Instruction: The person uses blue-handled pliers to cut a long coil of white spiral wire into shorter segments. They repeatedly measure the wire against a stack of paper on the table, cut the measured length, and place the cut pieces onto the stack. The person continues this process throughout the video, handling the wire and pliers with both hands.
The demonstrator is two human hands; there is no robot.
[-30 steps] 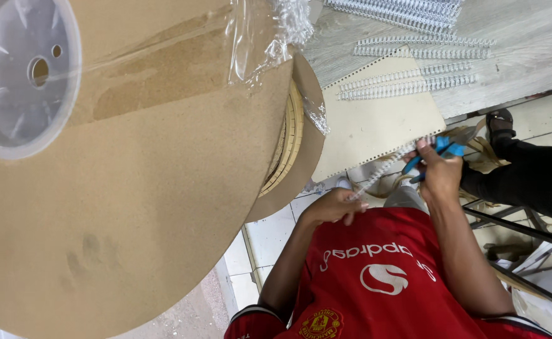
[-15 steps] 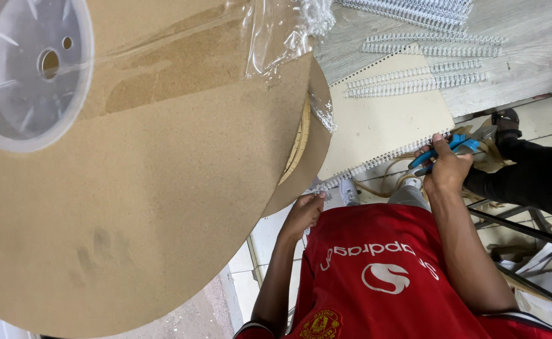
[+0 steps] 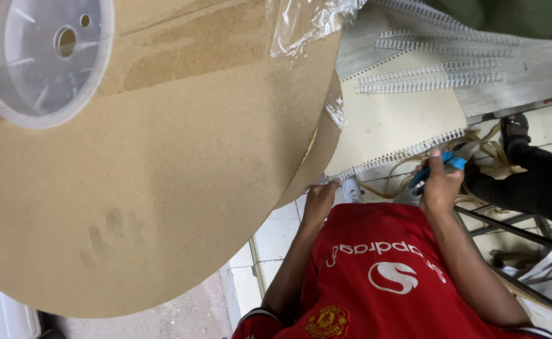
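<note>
My right hand (image 3: 440,185) grips blue-handled cutters (image 3: 442,164) at the wire binding's (image 3: 408,152) right end; left hand (image 3: 320,199) pinches its left end.

- A big brown cardboard reel disc (image 3: 163,188) fills the left and middle of the view.
- A clear plastic hub (image 3: 41,56) sits at its upper left corner.
- Crumpled clear wrap (image 3: 307,25) hangs off the disc's top edge.
- Loose silver wire binding combs (image 3: 429,81) lie in rows on the grey worktop (image 3: 539,69).
- Another person's dark-trousered leg (image 3: 527,182) and sandalled foot (image 3: 514,129) reach in from the right.
- Pale floor tiles (image 3: 276,232) show below.
</note>
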